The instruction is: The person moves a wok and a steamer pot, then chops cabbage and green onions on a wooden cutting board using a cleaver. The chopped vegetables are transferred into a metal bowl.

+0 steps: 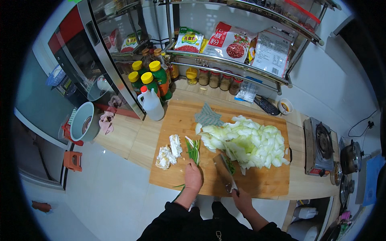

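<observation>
My left hand (193, 177) grips a bunch of green scallions (193, 150), its white ends pointing away from me over a wooden cutting board (175, 120). In my right hand (242, 199) is the handle of a cleaver (223, 172), its broad blade angled across the board. Chopped green pieces (230, 166) lie against the blade's right side, partly hidden by it. A large heap of sliced pale-green vegetable (253, 140) covers the board's right half. White crumpled pieces (170, 153), perhaps wrappers or peel, lie left of the scallions. Behind the heap sits a grey-green patterned cloth (208, 115).
A white jug (150, 104) and yellow-capped bottles (156, 72) stand behind the board's left corner. Spice jars (214, 79) line the wall under a metal rack (229, 61). To the right are a sauce bowl (284, 106) and a gas stove (319, 147); a basin (83, 122) is left.
</observation>
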A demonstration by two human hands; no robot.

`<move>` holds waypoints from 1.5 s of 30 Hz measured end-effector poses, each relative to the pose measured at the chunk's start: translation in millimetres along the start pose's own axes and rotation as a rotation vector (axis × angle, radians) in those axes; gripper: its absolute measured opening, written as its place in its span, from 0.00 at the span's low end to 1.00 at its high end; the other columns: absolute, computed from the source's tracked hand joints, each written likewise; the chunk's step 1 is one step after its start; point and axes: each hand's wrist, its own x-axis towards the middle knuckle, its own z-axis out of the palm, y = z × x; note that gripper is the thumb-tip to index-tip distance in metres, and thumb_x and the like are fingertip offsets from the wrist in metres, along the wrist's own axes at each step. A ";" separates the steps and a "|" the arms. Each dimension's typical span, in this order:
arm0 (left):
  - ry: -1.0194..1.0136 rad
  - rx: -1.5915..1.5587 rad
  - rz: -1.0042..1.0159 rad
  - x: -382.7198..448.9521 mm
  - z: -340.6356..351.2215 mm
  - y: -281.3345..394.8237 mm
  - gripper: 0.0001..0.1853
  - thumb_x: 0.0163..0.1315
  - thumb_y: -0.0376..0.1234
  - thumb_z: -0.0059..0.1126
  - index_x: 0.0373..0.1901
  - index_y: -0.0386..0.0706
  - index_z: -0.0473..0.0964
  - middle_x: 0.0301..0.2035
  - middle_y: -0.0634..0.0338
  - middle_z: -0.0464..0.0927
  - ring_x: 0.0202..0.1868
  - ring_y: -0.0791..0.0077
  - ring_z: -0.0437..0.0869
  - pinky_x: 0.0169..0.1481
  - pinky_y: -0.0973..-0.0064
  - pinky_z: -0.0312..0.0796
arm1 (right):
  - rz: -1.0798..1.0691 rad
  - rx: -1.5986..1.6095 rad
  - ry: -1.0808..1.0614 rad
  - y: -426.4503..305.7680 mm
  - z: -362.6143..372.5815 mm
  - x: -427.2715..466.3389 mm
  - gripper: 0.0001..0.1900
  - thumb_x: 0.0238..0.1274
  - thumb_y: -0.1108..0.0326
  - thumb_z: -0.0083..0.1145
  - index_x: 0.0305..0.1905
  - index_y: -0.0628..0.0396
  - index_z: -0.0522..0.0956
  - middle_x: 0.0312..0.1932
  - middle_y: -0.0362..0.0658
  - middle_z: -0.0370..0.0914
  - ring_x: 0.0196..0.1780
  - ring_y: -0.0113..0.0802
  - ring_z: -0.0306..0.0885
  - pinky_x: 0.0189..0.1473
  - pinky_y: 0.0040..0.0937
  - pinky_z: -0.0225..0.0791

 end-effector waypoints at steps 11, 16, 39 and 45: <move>-0.054 -0.009 0.094 -0.9 -1.8 -9.3 0.28 0.55 0.21 0.42 0.61 0.28 0.53 0.38 0.41 0.68 0.38 0.50 0.75 0.40 0.64 0.71 | 0.011 0.013 0.067 -50.6 27.6 1.5 0.16 0.59 0.55 0.50 0.36 0.60 0.74 0.28 0.56 0.76 0.35 0.54 0.76 0.35 0.45 0.67; -0.133 -0.040 0.061 3.5 -0.5 -17.7 0.29 0.54 0.20 0.44 0.60 0.27 0.53 0.40 0.42 0.67 0.42 0.52 0.74 0.44 0.67 0.70 | 0.009 0.032 0.059 -59.3 31.6 5.4 0.15 0.59 0.57 0.51 0.37 0.60 0.74 0.27 0.55 0.76 0.34 0.52 0.76 0.34 0.43 0.67; -0.124 0.026 0.105 129.3 51.0 -98.5 0.26 0.59 0.32 0.45 0.57 0.27 0.59 0.51 0.38 0.66 0.52 0.45 0.68 0.56 0.61 0.63 | -0.018 0.244 0.091 14.9 -1.9 -72.3 0.17 0.62 0.50 0.44 0.42 0.50 0.74 0.30 0.52 0.76 0.34 0.53 0.75 0.36 0.46 0.68; -0.037 0.636 0.316 108.1 12.4 -38.2 0.20 0.61 0.44 0.46 0.43 0.38 0.74 0.45 0.48 0.75 0.42 0.55 0.79 0.43 0.61 0.73 | 0.128 0.395 0.175 49.5 -26.4 -116.1 0.18 0.63 0.51 0.42 0.44 0.53 0.73 0.32 0.53 0.75 0.37 0.51 0.74 0.38 0.45 0.65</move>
